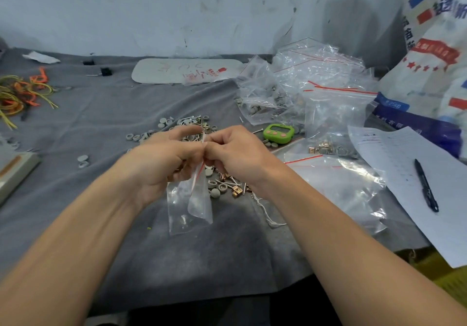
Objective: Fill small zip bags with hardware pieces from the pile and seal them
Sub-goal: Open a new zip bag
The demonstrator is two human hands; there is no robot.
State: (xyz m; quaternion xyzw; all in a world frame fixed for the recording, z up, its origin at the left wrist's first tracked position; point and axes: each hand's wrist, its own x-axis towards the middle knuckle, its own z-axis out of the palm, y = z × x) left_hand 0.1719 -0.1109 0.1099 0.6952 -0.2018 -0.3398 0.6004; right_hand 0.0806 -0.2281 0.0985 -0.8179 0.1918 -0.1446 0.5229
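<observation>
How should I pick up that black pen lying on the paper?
Take the black pen by the middle of its barrel, coming straight down from above. It lies flat on the white paper with nothing against it, so a thumb and finger can close on its two long sides. Held mid-barrel, it should stay level.

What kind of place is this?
Probably a small packing workbench: a pile of hardware pieces lies on the grey cloth, filled zip bags heap up beside it, and a green timer sits nearby.
</observation>
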